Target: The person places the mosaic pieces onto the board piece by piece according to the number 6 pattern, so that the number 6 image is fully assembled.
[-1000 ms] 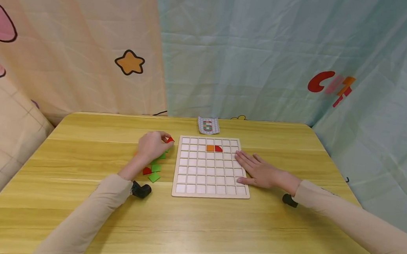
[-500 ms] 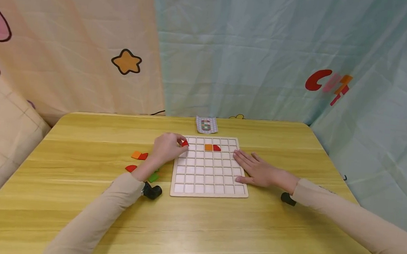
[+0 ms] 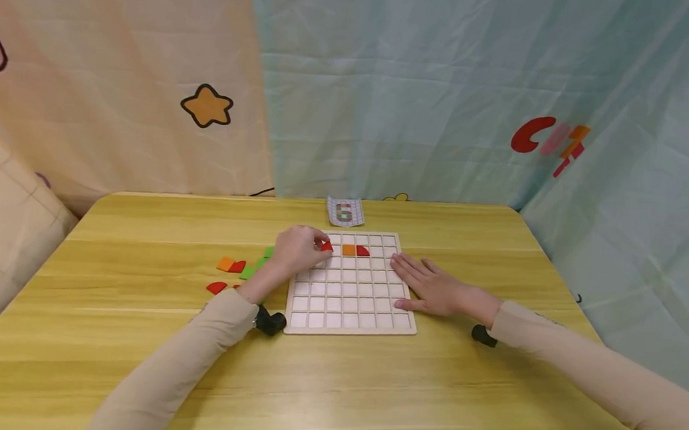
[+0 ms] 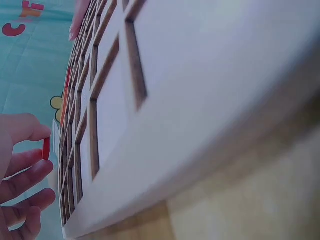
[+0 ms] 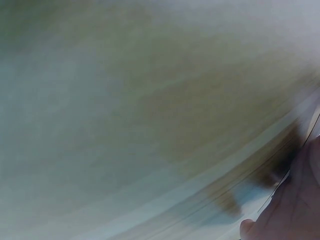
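Fingers [image 4: 31,128] of the left hand [image 3: 297,247] pinch a thin red tile [image 3: 327,247] near the far left corner of a square, pale wooden grid board [image 3: 351,305].
From the left wrist it shows edge-on, long axis nearly upright in that view; whether it touches the board cannot be told. On the board, an orange square tile [image 3: 349,250] adjoins a red quarter-circle tile [image 3: 362,251], whose curve faces the far right corner. The right hand [image 3: 433,291] lies with straight fingers on the right edge. By the far edge of the table [image 3: 332,387], a white gridded paper card [image 3: 345,212] carries a coloured figure too small to read; the blue-green fabric curtain [image 3: 417,113] bears a red C-shaped print [image 3: 522,136].
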Demonstrator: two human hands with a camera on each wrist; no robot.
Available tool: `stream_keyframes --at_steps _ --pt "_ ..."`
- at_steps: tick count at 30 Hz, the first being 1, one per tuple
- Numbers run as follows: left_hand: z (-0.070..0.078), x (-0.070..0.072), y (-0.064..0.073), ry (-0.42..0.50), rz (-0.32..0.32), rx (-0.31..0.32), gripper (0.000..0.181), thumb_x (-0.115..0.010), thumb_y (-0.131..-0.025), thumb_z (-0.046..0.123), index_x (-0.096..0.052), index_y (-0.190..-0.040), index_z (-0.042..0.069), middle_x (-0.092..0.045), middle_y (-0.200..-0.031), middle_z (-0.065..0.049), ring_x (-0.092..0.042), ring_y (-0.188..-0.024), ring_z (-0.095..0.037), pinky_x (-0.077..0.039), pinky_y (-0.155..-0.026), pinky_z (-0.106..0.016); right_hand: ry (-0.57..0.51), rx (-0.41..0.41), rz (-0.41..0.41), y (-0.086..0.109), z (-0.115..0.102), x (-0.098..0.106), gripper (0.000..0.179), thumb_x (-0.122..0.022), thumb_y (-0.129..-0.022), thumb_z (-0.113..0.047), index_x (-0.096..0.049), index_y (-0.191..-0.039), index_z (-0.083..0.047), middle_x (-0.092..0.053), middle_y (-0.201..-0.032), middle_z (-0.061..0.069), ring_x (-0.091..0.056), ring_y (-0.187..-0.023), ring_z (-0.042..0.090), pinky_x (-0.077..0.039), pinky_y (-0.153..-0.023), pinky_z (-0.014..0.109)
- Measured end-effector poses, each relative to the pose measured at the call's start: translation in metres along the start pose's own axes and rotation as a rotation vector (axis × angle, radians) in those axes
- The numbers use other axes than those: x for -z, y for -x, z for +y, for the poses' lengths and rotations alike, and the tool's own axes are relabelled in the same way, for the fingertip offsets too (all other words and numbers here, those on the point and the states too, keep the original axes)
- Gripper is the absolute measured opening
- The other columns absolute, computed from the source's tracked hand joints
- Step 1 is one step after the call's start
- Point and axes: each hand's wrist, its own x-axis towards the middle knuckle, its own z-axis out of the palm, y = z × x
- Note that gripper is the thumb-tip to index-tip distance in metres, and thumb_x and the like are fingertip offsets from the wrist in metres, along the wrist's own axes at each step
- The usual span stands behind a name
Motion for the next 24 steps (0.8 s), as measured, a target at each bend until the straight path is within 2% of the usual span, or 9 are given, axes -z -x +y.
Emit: stream_keyframes --at_steps 10,14,24 --pt "0.004 -0.005 -0.007 -0.022 -0.036 -0.016 0.028 -0.072 -0.082 0.032 -0.076 -0.104 0.015 -0.074 -0.089 0.001 -0.065 -0.078 -0.014 -0.044 -0.056 -0.026 -0.004 -0.002 -0.023 -0.001 -0.005 0.004 0.086 -0.037 -0.096 -0.06 -0.003 -0.155 -0.007 0.001 -0.163 0.011 -0.001 -0.15 0.029 -0.008 -0.117 0.058" --pt "0.006 -0.006 -0.009 -0.028 -0.065 -0.016 0.027 -0.071 -0.083 0.031 -0.076 -0.105 0.016 -0.074 -0.092 0.0 -0.065 -0.082 -0.015 -0.046 -0.059 -0.029 0.007 -0.01 -0.034 -0.001 -0.005 0.005 0.086 -0.035 -0.096 -0.061 -0.002 -0.155 -0.008 0.002 -0.163 0.01 0.0 -0.15 0.028 -0.008 -0.118 0.056" --pt "0.009 -0.008 -0.012 -0.024 -0.089 -0.034 0.027 -0.07 -0.085 0.027 -0.075 -0.109 0.014 -0.073 -0.105 -0.003 -0.066 -0.096 -0.021 -0.052 -0.07 -0.037 0.014 -0.026 -0.028 -0.001 0.0 0.0 0.086 -0.032 -0.095 -0.064 0.0 -0.155 -0.011 0.003 -0.163 0.007 0.001 -0.151 0.025 -0.008 -0.118 0.054"
